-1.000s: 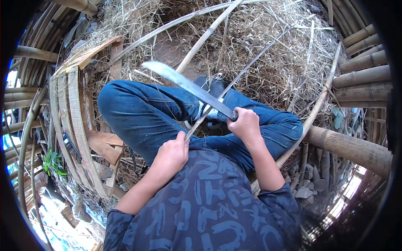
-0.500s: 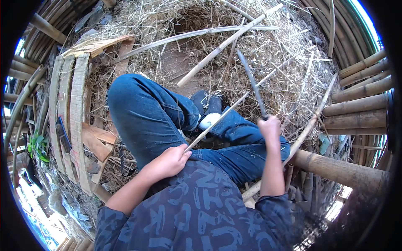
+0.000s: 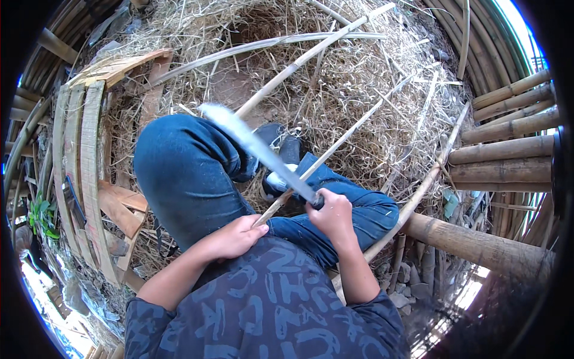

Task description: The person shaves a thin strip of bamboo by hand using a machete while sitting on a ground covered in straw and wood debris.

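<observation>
A thin bamboo stick point(image 3: 345, 139) runs from my lap up to the far right over the straw. My left hand point(image 3: 235, 238) is closed round its near end, close to my belly. In my right hand point(image 3: 330, 216) is the dark handle of a long knife point(image 3: 258, 145). Its broad grey blade points up and to the left, slightly blurred, and crosses over the stick just beyond my left hand. I cannot tell whether the blade touches the stick. My bent legs in blue jeans point(image 3: 185, 173) lie under both.
Dry shavings and straw point(image 3: 359, 90) cover the ground ahead. A wooden pallet point(image 3: 89, 128) stands at the left. A bamboo pole point(image 3: 311, 57) and a split strip point(image 3: 263, 45) cross at the far side. Thick bamboo poles point(image 3: 478, 242) form the right side.
The knife has swung left and inward, from pointing up at the right to lying across the stick. My right hand came closer to my left. The view has shifted slightly.
</observation>
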A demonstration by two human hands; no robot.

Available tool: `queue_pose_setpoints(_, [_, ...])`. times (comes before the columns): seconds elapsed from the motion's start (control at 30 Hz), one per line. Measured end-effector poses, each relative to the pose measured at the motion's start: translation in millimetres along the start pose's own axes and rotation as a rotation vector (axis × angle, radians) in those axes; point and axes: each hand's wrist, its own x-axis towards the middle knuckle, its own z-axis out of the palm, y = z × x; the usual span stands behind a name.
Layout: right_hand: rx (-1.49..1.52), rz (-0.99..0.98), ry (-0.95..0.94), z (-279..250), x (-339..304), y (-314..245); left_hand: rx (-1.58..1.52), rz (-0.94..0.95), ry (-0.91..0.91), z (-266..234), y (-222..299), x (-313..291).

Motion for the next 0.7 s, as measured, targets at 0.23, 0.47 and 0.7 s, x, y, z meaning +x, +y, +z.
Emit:
queue_pose_setpoints(0.23, [-0.027, 0.06, 0.021, 9, 13, 19, 0.195, 0.153, 0.145, 19, 12, 30])
queue_pose_setpoints(0.47, [-0.156, 0.004, 0.148, 0, 46, 38, 0.249, 0.014, 0.139, 14, 41, 31])
queue_pose_setpoints(0.7, [-0.269, 0.431, 0.223, -51, 87, 154, 0.091, 0.062, 0.039, 10, 33, 19])
